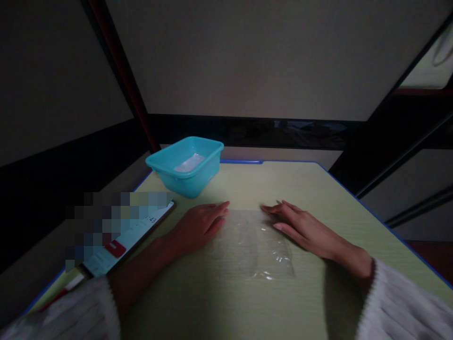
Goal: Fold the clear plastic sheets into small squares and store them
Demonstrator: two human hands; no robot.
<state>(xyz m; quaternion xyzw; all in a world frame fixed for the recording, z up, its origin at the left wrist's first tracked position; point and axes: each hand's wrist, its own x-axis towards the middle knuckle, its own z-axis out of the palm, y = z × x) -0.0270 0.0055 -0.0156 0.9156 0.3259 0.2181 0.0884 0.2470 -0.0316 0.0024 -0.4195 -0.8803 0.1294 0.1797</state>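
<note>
A clear plastic bag [253, 250] lies flat on the table between my hands, its surface wrinkled and shiny along the right side and lower edge. My left hand [198, 227] rests palm down at the bag's upper left, fingers stretched out over its edge. At the upper right corner, my right hand [300, 224] lies with fingers extended and thumb apart, fingertips touching or very near the bag. Neither hand grips anything.
A turquoise plastic basin [208, 177] stands at the back left, with a whitish flat packet [190, 163] inside. A phone or tablet with a lit screen [141, 231], partly pixelated, lies left of my left forearm. The pale table [293, 182] has a blue edge; fabric-like panels rise behind it.
</note>
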